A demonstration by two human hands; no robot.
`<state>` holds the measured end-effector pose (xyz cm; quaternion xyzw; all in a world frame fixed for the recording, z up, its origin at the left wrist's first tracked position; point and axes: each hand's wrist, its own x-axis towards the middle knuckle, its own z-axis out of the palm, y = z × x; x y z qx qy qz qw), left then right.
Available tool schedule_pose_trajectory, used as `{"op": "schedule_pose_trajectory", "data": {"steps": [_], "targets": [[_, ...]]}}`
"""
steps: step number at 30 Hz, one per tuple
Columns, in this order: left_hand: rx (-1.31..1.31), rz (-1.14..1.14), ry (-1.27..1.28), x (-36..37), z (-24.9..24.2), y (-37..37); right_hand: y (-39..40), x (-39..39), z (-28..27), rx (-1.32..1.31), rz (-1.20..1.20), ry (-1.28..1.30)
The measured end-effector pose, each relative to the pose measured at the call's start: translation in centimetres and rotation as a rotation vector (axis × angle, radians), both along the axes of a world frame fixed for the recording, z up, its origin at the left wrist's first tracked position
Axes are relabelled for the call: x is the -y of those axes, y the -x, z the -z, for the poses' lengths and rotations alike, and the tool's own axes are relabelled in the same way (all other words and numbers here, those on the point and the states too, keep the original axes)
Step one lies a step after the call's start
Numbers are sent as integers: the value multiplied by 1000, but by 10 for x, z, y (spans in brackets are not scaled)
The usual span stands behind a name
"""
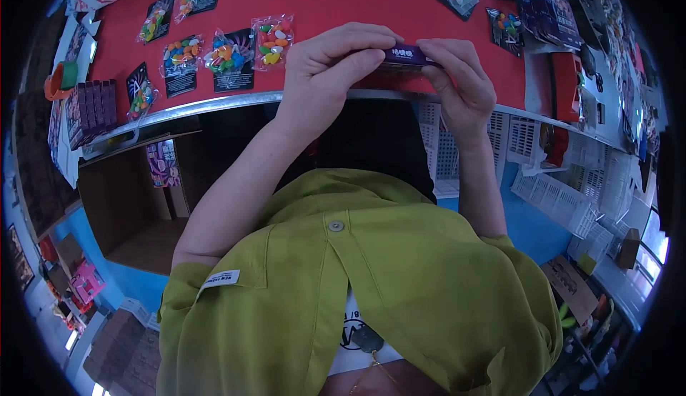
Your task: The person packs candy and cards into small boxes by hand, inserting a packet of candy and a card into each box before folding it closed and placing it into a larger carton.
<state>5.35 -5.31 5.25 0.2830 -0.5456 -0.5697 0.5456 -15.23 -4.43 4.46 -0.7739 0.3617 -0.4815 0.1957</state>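
Note:
A small purple printed box (409,56) is held up at the near edge of the red table (357,10). My left hand (332,60) pinches its left end between thumb and fingers. On its right end, my right hand (459,74) has a similar grip. The narrow side with white lettering faces me; its far side is hidden. Left of my hands lie a clear bag of colourful candy-like pieces (273,42) and another bag on a black card (230,60). More such bags with cards are spread along the table.
Flat purple boxes are stacked (547,13) at the back right, and several purple boxes stand (95,106) at the left edge. Below the table are an open cardboard carton (128,217) and white plastic baskets (557,199).

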Motion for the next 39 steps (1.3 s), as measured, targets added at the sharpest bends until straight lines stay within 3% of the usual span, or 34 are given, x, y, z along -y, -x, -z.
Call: {"op": "schedule_pose_trajectory", "data": {"steps": [3, 8, 10, 12, 16, 18, 21, 24, 27, 36, 37, 39], "targets": [[-99, 57, -117, 0, 0, 4, 0, 0, -5, -133, 50, 34], [-231, 136, -211, 8, -6, 4, -10, -9, -15, 104, 68, -316], [-327, 197, -261, 12, -7, 0, -8, -10, -17, 78, 45, -299], [-253, 56, -109, 14, -2, -5, -6, -10, -17, 51, 34, -287], [-15, 65, 61, 6, 5, -13, -4, -9, -9, 129, 30, -273], [170, -72, 347, 9, 11, -11, -4, -8, -6, 96, 16, -208], [362, -90, 558, 14, 9, -14, -2, -8, -1, 57, 33, -144], [479, -125, 643, 13, 5, -14, -4, -7, -1, 121, 10, -162], [602, -133, 737, 4, 6, -21, -7, -5, -5, 17, 0, -65], [695, -141, 915, 5, 8, -32, -7, -4, 0, 31, -10, -35], [691, -140, 918, 4, 8, -32, -7, -5, -1, 20, -1, -47], [461, -118, 444, 1, 8, -32, -7, -6, -1, 9, 8, -60]]}}
